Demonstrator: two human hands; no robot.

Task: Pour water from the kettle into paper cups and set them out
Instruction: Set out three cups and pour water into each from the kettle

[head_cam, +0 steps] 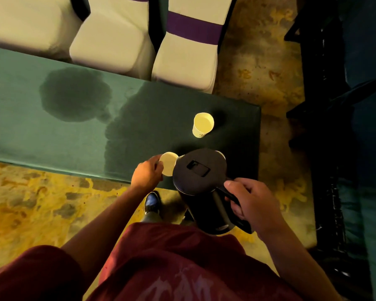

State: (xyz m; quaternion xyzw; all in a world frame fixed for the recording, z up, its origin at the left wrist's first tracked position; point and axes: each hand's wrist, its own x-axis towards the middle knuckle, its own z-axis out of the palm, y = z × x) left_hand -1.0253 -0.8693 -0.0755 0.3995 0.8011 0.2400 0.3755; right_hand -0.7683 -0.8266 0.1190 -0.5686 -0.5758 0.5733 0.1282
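Two bare hands work at the near edge of a long table draped in green cloth (pixel 52 131). Nearest the camera is a dark red shirt (pixel 172 268), and below it one dark shoe (pixel 151 202) stands on a yellow patterned carpet (pixel 30 203). The right hand (pixel 250 200) has its fingers curled tight round the handle of a black kettle (pixel 201 170) — the kettle is held up at the table's near edge, its lid closed, its body leaning toward the left. The left hand (pixel 147 173) grips a paper cup (pixel 168 163) just beside the kettle's rim, fingers wrapped round the cup's side; whether this cup rests on the cloth or is lifted off it is hard to tell from above. No stream of water shows clearly between kettle and cup.

Farther in, a second paper cup (pixel 203 124) stands upright on the cloth near the table's right end, apart from both hands. Dark wet patches (pixel 74 94) spread over the cloth to the left and centre. Beyond the table's far edge stand three chairs in white covers (pixel 109 40) — the rightmost has a purple band (pixel 193 29) across its back. Dark furniture fills the right side.
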